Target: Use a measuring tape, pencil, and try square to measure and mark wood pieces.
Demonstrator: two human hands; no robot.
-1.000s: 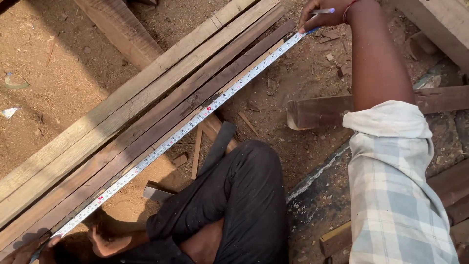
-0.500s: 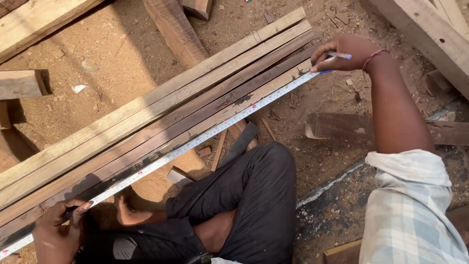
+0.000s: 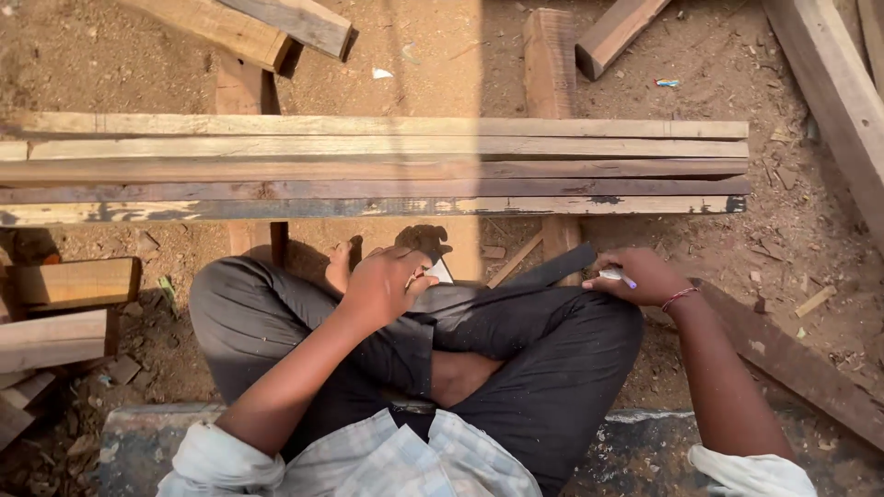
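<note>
Two hands rest over crossed legs in black trousers (image 3: 516, 368), person seated on sandy ground. Left hand (image 3: 382, 285) near the left knee, fingers curled shut round a small object, mostly hidden; a pale corner pokes out on its right side, cannot tell what it is. Right hand (image 3: 640, 276) at the right knee, fingers pinched on a white pen (image 3: 615, 274) with a bluish tip, red thread on the wrist. Checked shirt (image 3: 405, 460) at near edge, sleeves rolled. Dark strip (image 3: 543, 270) lies across the lap between both hands. Just beyond the knees, five long wooden battens (image 3: 387, 170) lie side by side, running left to right, propped on cross blocks (image 3: 550, 64). Nearest batten shows worn dark paint. Offcut blocks (image 3: 64, 308) at left, more timber (image 3: 267, 28) far left, heavy beam (image 3: 833, 83) far right. Wood chips scattered in the sawdust.
</note>
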